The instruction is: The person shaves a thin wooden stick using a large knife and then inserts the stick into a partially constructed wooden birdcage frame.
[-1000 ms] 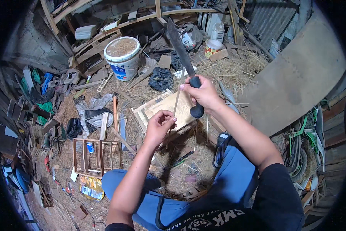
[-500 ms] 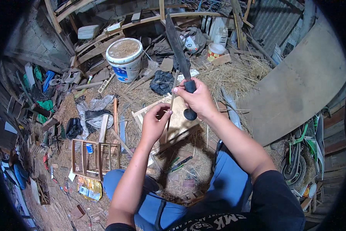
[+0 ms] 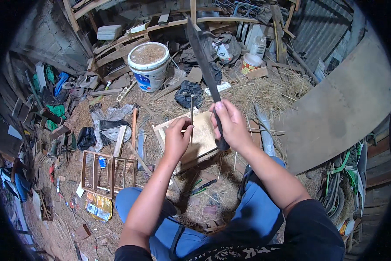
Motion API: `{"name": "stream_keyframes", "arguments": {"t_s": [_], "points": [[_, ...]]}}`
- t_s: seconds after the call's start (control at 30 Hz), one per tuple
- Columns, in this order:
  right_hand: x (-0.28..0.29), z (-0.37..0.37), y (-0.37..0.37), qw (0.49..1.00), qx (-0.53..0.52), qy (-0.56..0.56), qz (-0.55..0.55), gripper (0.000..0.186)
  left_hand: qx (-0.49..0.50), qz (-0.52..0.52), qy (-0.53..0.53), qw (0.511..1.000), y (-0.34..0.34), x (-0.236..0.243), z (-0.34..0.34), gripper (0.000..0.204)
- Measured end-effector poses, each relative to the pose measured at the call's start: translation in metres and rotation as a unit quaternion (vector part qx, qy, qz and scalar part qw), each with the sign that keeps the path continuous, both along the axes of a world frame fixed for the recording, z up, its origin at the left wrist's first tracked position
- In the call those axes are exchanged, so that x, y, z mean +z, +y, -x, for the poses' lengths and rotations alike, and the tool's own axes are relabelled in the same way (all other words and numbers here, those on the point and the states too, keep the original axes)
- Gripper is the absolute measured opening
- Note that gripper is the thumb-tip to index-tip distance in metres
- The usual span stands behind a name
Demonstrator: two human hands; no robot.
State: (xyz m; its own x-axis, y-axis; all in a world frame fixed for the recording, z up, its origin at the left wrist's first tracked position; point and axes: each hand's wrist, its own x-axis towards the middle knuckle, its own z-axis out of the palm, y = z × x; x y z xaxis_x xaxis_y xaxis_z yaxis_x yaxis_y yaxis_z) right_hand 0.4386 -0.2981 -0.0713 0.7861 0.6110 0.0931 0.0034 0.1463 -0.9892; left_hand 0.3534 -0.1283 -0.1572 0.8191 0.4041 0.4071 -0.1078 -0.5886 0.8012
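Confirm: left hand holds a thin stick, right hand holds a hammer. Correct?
Not quite: the right hand holds a long-bladed knife, not a hammer, as the head view shows. The left hand does hold a thin stick.

Floor (image 3: 56, 237) is carrying loose straw (image 3: 287, 87) and scattered wood scraps (image 3: 82, 232). Pale wooden box (image 3: 204, 135) is sitting near centre; slender dark tool (image 3: 205, 186) is lying on its near side. Slatted wooden frame (image 3: 112, 176) is resting at left, yellow packet (image 3: 99, 206) lying just beside it. White-and-blue bucket (image 3: 160, 71) is standing farther back; crumpled black bag (image 3: 189, 94) is lying between bucket and box.
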Motion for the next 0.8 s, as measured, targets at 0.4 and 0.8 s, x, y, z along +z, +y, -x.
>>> {"name": "stream_keyframes", "arguments": {"t_s": [0.4,0.8], "points": [[-0.008,0.013,-0.008,0.997,0.021,-0.006,0.071,0.03,-0.016,-0.028,0.008,0.999,-0.015,-0.009,-0.004,0.012],[-0.01,0.014,-0.008,0.996,0.031,-0.01,0.08,0.03,-0.015,-0.018,0.009,1.0,-0.013,-0.012,-0.004,0.01]]}}
